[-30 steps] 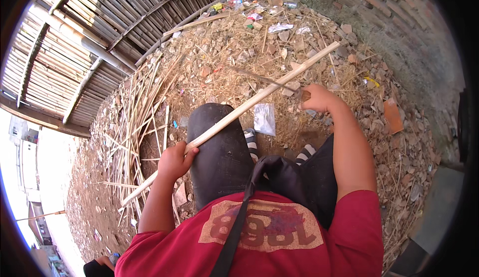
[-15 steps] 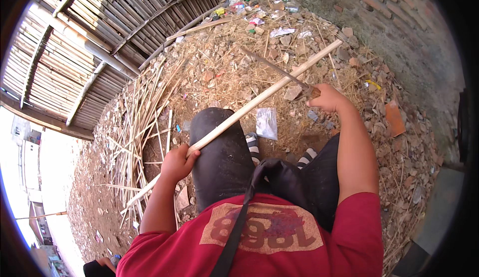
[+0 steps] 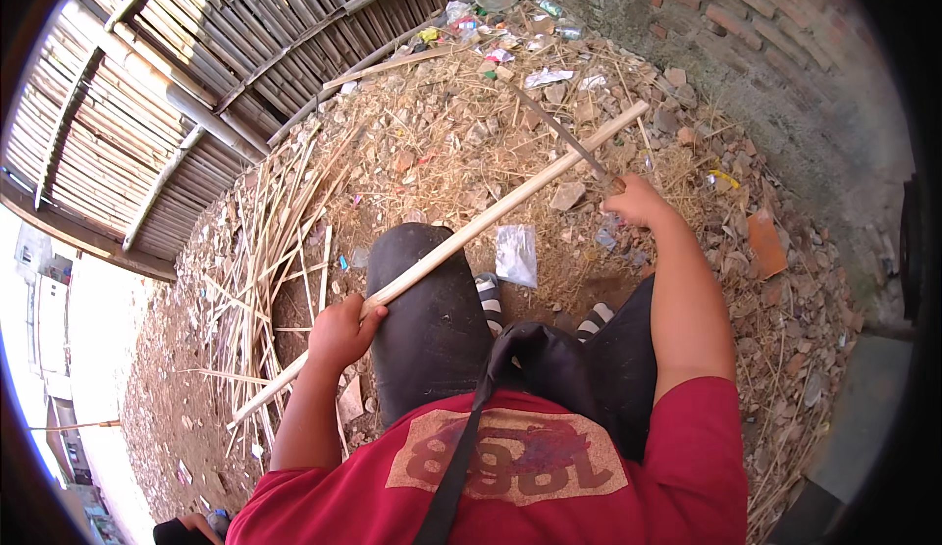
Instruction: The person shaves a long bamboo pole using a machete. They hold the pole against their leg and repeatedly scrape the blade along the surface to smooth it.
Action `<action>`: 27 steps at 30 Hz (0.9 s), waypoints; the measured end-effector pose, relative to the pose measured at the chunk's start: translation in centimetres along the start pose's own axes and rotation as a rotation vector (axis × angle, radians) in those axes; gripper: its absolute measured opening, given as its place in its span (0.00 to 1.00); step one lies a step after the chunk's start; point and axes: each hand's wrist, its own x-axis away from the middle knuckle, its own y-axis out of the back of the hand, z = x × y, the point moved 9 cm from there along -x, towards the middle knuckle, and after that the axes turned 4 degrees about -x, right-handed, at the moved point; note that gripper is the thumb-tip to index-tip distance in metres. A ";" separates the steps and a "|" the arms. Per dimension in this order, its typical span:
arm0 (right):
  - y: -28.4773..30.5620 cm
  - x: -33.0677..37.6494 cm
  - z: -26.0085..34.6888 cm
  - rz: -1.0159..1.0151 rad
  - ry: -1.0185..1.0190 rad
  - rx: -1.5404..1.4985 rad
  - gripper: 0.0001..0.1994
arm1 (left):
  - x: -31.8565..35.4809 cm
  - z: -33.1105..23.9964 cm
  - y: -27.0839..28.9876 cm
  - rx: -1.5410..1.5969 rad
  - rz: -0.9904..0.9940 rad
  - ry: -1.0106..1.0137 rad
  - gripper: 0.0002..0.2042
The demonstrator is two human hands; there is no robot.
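Observation:
A long pale strip of split bamboo (image 3: pixel 500 207) slants across my bent left knee, its far end up to the right and its near end down to the left. My left hand (image 3: pixel 342 333) is closed around it beside the knee. My right hand (image 3: pixel 638 202) grips the handle of a machete (image 3: pixel 562 131), whose long dark blade points up and to the left. The blade crosses the strip near its far end; whether it touches or cuts in, I cannot tell.
Thin bamboo strips (image 3: pixel 257 285) lie heaped on the left. A bamboo-slat fence (image 3: pixel 285 35) stands behind them, and a brick wall (image 3: pixel 775 84) runs along the right. Rubble, straw and litter cover the ground, with a clear plastic bag (image 3: pixel 516 256) near my feet. Another person's arm (image 3: pixel 201 527) shows at lower left.
The far end of the bamboo strip has dropped slightly and shifted left. The machete and my right hand have moved a little lower, with the blade tilted more steeply.

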 end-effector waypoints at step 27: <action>2.5 2.1 1.4 -0.056 0.006 -0.074 0.21 | -0.5 0.2 -0.5 0.098 0.035 -0.039 0.25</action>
